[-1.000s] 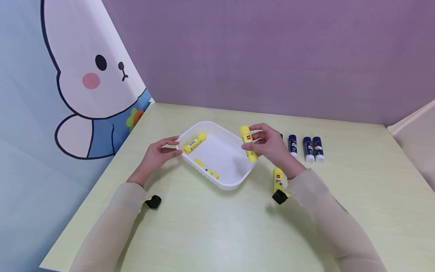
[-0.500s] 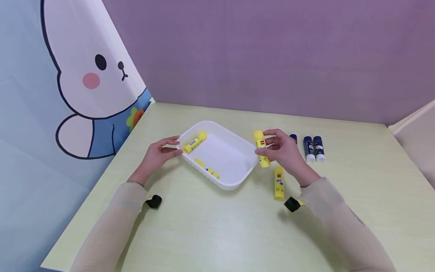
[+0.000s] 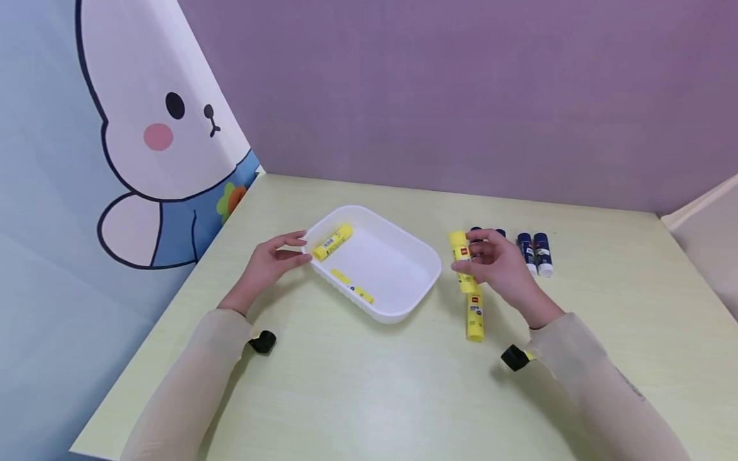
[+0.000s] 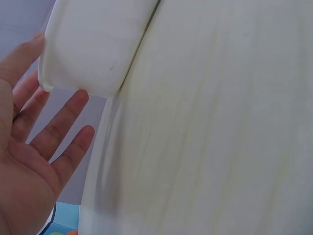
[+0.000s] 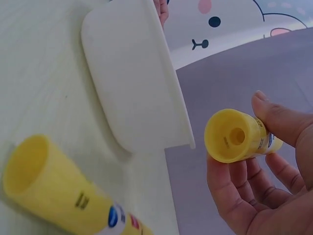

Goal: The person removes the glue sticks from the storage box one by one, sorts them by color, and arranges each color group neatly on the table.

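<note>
My left hand (image 3: 271, 266) grips the left corner of a white plastic tray (image 3: 398, 221), thumb and fingers at its rim; the left wrist view shows the same hand (image 4: 39, 147) against the tray's wall (image 4: 98, 49). Inside the tray lie two yellow glue sticks, one at the left end (image 3: 332, 242) and one partly hidden by the near wall (image 3: 362, 294). Right of the tray, my right hand (image 3: 504, 269) pinches another yellow glue stick (image 3: 461, 256) between thumb and fingers, above the table. Its hollow end (image 5: 232, 137) faces the right wrist camera. Below it, one more yellow glue stick (image 3: 475, 317) rests on the table.
Several dark blue glue sticks with white ends (image 3: 543, 255) lie on the table behind and right of my right hand, some partly covered by it. A purple backdrop (image 3: 461, 96) rises behind the table (image 3: 369, 397), and a rabbit-print cloth (image 3: 138, 160) hangs at the left.
My right hand has moved right and slightly nearer with its glue stick, from over the tray's right edge to beside it. The left hand and tray have stayed put.
</note>
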Motion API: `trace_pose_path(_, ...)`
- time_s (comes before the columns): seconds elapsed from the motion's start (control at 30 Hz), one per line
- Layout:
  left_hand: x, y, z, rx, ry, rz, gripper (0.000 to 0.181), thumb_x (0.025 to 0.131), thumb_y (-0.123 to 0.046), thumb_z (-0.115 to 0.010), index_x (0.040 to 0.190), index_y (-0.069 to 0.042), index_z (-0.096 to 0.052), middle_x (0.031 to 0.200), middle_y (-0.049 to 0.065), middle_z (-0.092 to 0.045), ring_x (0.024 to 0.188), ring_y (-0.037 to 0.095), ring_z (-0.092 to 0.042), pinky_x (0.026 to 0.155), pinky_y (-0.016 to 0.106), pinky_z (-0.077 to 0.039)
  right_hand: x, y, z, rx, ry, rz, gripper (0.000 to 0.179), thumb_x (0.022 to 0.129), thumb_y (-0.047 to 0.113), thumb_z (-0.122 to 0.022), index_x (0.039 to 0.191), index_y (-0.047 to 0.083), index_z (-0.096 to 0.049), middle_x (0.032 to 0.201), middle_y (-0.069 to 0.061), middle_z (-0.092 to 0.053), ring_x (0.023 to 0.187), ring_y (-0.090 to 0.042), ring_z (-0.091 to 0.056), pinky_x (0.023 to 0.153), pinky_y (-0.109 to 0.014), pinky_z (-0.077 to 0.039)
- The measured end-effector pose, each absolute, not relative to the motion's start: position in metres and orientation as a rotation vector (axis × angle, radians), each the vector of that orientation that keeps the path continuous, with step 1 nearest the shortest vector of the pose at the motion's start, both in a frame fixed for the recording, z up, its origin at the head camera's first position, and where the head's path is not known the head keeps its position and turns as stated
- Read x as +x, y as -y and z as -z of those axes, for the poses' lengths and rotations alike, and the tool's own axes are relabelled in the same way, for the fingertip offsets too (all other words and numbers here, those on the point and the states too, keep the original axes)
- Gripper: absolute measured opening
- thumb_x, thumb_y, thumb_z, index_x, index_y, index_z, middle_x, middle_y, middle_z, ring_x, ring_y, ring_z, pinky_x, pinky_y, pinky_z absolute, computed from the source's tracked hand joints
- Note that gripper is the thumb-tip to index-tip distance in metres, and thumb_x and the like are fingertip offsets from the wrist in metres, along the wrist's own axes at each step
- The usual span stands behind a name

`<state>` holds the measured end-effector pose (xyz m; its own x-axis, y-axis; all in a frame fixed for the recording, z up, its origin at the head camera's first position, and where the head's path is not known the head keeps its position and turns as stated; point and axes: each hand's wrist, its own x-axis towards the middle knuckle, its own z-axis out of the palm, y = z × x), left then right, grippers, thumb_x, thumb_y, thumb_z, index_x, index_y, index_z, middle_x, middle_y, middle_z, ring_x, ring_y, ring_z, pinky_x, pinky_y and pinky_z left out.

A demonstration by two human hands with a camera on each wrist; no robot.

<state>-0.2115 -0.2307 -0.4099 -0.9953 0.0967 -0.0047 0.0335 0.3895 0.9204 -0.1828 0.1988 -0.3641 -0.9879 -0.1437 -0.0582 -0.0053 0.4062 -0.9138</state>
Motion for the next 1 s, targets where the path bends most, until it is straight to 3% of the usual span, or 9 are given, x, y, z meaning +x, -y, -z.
trace_pose_path(0.8, -0.212, 0.230, 0.411, 0.120, -2.561, -1.711, 0.041, 0.089, -0.026, -0.077, 0.123, -0.007, -0.065, 0.151, -0.001, -0.046, 0.113, 0.029, -0.064, 0.087, 0.022, -0.054, -0.169, -0.239, 0.392, -0.061, -2.576, 1.583, 0.077, 0.088, 0.024, -0.079, 0.146, 0.004, -0.034, 0.128, -0.024, -0.056, 0.094, -0.019, -0.063, 0.070, -0.030, -0.060)
trace_pose_path(1.0, -0.212, 0.230, 0.411, 0.122, -2.564, -1.706, 0.041, 0.089, -0.026, -0.077, 0.124, -0.007, -0.065, 0.151, -0.001, -0.046, 0.112, 0.029, -0.064, 0.086, 0.022, -0.054, -0.163, -0.247, 0.398, -0.085, -2.557, 1.635, 0.076, 0.089, 0.019, -0.077, 0.147, 0.003, -0.030, 0.124, -0.025, -0.055, 0.090, -0.011, -0.064, 0.067, -0.032, -0.060)
